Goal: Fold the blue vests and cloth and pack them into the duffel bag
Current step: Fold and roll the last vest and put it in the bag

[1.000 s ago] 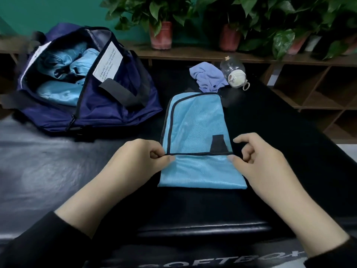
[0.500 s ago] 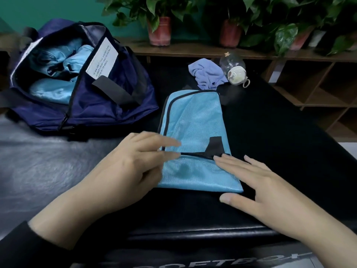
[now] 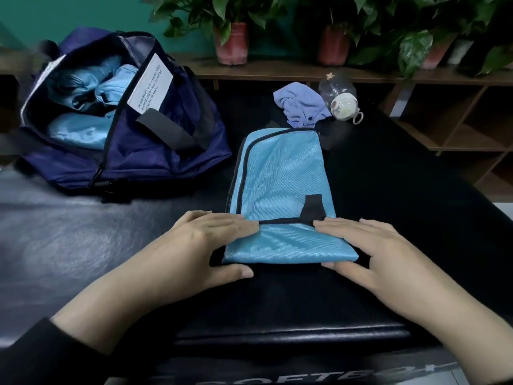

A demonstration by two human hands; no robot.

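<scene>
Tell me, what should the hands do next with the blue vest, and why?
Probably fold the near end of the blue vest away over the far half. Both the left hand and the right hand lie flat on that end, it is still a long strip, and the open duffel bag already holds smaller blue bundles.

Vest [image 3: 280, 173]: fine-woven blue mesh cloth, faint sheen, black fabric binding. Duffel bag [image 3: 144, 159]: matt navy cloth. Table [image 3: 69, 245]: black leather-like padding, grained, glossy.
</scene>
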